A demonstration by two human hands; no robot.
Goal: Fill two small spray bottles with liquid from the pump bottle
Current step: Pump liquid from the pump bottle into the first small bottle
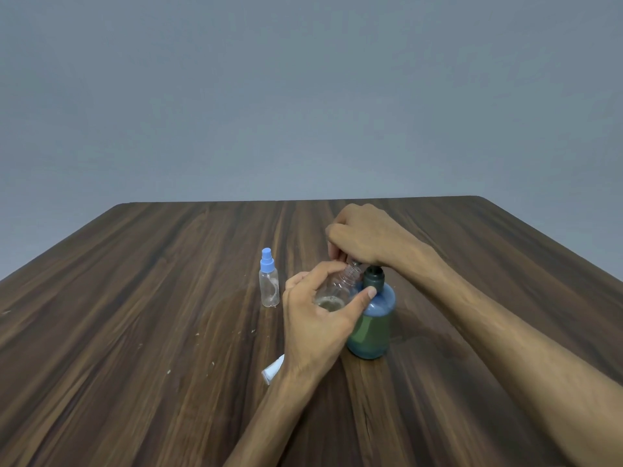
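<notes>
1. Head view, nearest item: a small white object (273, 368) lies on the table (135, 332) beside the left wrist, partly hidden. It may be the removed sprayer, but this cannot be confirmed.
2. Left hand (317, 315) – fingers and thumb curled round an uncapped clear bottle (337, 288), held tilted, with its threaded neck up against the pump outlet. A little liquid shows near its lower end.
3. Pump bottle (372, 318) – dark green, upright on the table, just right of the clear bottle and touching the left thumb tip.
4. Right hand (364, 241) – bears down on the pump head from above. Its fingers curl over the head and spout, which are mostly hidden, so the exact hold cannot be told.
5. Capped bottle (269, 284) – blue sprayer fitted, upright, apart to the left. It looks empty or nearly so, with the dip tube visible inside.
6. Step in hand, by judgement: filling the first bottle. The fill is at an early stage.
7. Next move calls for repeated full pump strokes with the neck kept directly under the outlet – any drift would spill liquid on the table. The bottle must then be capped and the capped bottle opened.
</notes>
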